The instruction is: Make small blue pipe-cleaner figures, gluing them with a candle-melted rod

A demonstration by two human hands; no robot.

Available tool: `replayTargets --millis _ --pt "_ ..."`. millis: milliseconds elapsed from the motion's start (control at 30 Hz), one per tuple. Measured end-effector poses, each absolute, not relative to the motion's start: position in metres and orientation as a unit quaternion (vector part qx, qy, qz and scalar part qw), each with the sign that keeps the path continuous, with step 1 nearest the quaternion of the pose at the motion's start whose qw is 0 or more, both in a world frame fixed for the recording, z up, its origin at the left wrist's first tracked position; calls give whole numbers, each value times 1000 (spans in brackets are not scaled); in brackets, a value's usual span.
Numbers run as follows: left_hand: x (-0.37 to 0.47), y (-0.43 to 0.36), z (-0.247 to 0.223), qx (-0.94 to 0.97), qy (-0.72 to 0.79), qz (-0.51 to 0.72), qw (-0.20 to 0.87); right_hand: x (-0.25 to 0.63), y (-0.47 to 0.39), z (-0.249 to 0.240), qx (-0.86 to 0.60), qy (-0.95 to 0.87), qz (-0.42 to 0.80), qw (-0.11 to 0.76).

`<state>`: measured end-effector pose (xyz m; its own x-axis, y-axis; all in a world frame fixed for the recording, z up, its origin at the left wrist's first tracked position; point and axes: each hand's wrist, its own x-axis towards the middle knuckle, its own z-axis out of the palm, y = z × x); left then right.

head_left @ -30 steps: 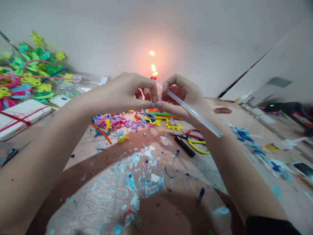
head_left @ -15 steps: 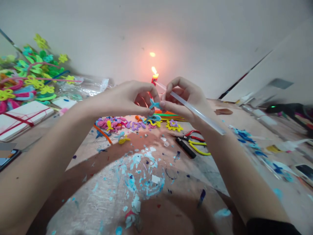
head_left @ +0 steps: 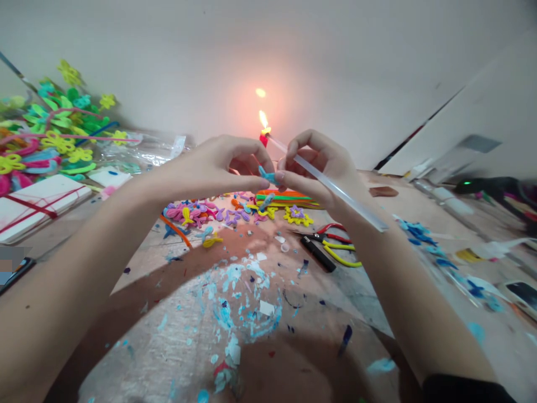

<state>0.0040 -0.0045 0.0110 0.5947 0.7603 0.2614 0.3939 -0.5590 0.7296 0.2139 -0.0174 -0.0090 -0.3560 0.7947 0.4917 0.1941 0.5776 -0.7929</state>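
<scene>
Between my two hands, in the middle of the view, is a small light-blue pipe-cleaner piece [head_left: 267,174]. My left hand [head_left: 235,165] pinches it from the left with thumb and fingers. From the right, my right hand [head_left: 316,165] grips the same piece between thumb and fingertip. A translucent glue stick [head_left: 342,193] also sits in my right hand, slanting down over the wrist, its thin far end near the flame. Just behind my hands a red candle [head_left: 264,139] burns, its lower part hidden by my fingers.
Pink, purple and yellow pipe-cleaner shapes [head_left: 193,212] lie beyond my hands. Pliers [head_left: 335,238] and a black lighter [head_left: 318,254] are at right centre. Blue flecks and scraps [head_left: 239,296] cover the near tabletop. Pipe-cleaner flowers [head_left: 59,134] and a white box [head_left: 42,201] are left.
The light-blue piece has turned between my fingertips, and my left thumb has moved up and right onto it. The glue stick keeps nearly the same place.
</scene>
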Motion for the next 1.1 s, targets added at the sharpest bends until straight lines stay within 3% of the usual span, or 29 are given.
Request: replayTargets --millis 200,433,600,800,1100 --pt "8 -4 11 826 329 352 294 213 -16 -11 -318 -757 329 465" --pt "10 -3 11 860 335 372 97 213 -14 -12 -303 -754 320 488" --pt "15 -7 9 860 354 363 62 212 -13 -13 -310 -743 302 510" --pt "20 -14 7 847 361 380 91 212 -11 -14 -298 -733 296 535" --pt "24 -8 -2 785 352 444 251 212 -15 -12 -324 -722 304 531"
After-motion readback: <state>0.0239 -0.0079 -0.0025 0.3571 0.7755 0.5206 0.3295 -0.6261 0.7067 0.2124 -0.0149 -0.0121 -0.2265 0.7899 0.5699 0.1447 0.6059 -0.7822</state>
